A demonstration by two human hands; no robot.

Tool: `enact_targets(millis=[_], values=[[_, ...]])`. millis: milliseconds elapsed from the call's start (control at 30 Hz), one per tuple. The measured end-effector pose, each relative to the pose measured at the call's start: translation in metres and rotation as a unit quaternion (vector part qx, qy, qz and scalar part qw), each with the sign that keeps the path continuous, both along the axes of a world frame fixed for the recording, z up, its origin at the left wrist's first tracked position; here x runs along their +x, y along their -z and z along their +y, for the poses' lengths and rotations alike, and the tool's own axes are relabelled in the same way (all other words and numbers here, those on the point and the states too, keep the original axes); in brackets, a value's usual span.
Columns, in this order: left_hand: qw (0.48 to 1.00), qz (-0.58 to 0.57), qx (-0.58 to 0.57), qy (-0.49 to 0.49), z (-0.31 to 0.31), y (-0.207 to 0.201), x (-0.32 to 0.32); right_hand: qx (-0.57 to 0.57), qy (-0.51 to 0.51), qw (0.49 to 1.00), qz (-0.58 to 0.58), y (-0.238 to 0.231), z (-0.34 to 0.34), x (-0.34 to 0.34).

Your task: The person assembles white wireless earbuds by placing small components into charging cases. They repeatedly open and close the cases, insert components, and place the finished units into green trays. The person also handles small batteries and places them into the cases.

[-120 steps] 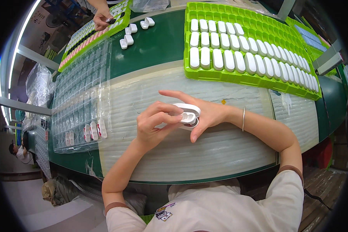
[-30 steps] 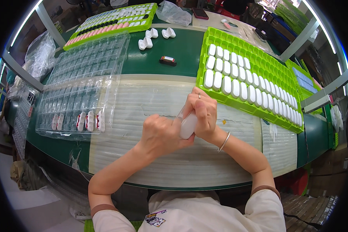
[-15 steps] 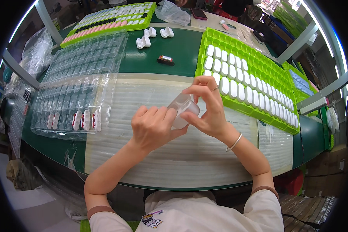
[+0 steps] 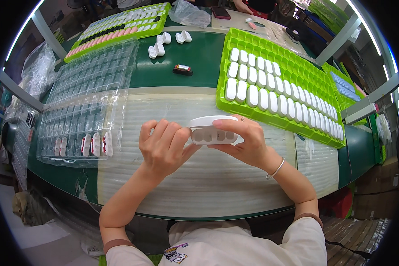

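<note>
A white earbud charging case (image 4: 212, 136) is held up over the middle of the table with its lid raised, so that the hollows inside show. My left hand (image 4: 163, 144) pinches its left end, with the other fingers curled. At the opposite end my right hand (image 4: 248, 141) grips the case, one finger on the lid and the thumb beneath. Below both hands lies a pale, ribbed mat (image 4: 199, 186).
On the right stands a green tray (image 4: 299, 62) with rows of white cases. A clear plastic tray (image 4: 77, 88) lies left, holding several red-and-white pieces. Beyond are open white cases (image 4: 156, 51), a small dark part (image 4: 183, 70) and another filled green tray (image 4: 160, 28).
The case has turned from a steep tilt to nearly level, its open inside now facing me. Both hands have come slightly lower, and the right fingers have shifted onto the lid.
</note>
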State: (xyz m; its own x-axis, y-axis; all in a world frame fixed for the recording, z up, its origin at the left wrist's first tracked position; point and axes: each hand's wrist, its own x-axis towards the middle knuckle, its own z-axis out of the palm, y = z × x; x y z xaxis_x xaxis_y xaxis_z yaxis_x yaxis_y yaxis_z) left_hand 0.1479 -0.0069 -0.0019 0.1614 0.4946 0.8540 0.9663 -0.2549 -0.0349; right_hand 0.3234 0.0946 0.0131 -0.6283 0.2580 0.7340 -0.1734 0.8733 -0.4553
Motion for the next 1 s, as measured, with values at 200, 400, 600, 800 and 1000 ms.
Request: enact_targets(millis=[200,400,600,800,1000], values=[[1.000,-0.012,-0.001,0.005,0.001,0.003,-0.001,-0.037,-0.019,0.999,0.004,0.005,0.000,0.000],[0.998,-0.017,0.034,0.054,0.002,0.008,-0.003,-0.170,-0.056,0.984,0.005,0.005,0.000,0.000],[0.955,-0.172,0.024,0.242,-0.016,-0.008,0.011,-0.070,-0.020,0.997,0.014,-0.005,0.001,0.005],[0.886,-0.322,-0.116,0.311,-0.023,-0.010,0.022,0.151,0.073,0.983,0.069,0.007,0.014,0.003],[0.808,-0.458,-0.216,0.300,-0.024,-0.016,0.030,0.192,0.135,0.972,-0.005,0.009,0.007,-0.001]])
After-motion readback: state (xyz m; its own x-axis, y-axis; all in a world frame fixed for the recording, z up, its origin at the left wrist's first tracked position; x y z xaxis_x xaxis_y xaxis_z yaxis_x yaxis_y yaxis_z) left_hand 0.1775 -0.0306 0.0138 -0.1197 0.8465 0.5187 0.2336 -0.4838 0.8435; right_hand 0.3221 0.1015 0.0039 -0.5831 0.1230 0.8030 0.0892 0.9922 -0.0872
